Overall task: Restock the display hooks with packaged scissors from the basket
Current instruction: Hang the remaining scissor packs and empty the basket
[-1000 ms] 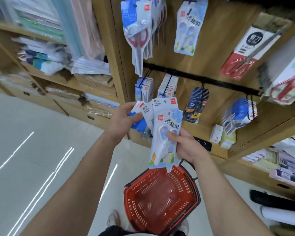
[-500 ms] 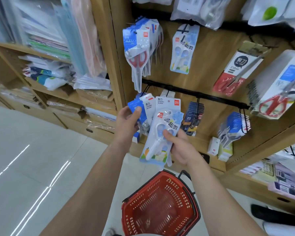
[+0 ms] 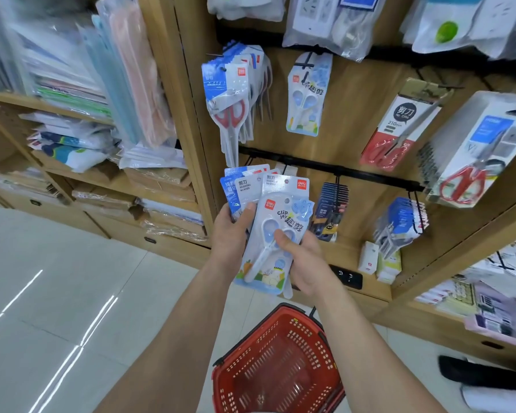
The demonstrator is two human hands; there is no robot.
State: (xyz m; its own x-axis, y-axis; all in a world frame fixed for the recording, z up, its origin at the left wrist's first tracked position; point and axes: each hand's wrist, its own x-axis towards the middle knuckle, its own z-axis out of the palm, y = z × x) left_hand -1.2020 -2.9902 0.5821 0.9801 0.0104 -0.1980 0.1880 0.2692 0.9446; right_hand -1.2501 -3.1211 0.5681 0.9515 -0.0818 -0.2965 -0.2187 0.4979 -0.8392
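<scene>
The pale-blue carded pack of white child scissors (image 3: 267, 251) sits before the wooden display (image 3: 355, 129), pinched in the fingers (image 3: 282, 238) of the right hand (image 3: 307, 263); the left hand (image 3: 231, 234) grips a fan of other scissor cards (image 3: 248, 186). Raise it to the matching hung pack (image 3: 307, 96) — hole squared to the black hook (image 3: 306, 65).

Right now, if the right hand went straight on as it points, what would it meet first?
Probably the left hand and its fanned packs; the right hand, gripping a scissors pack, points up-left at them, depth unclear.
</scene>
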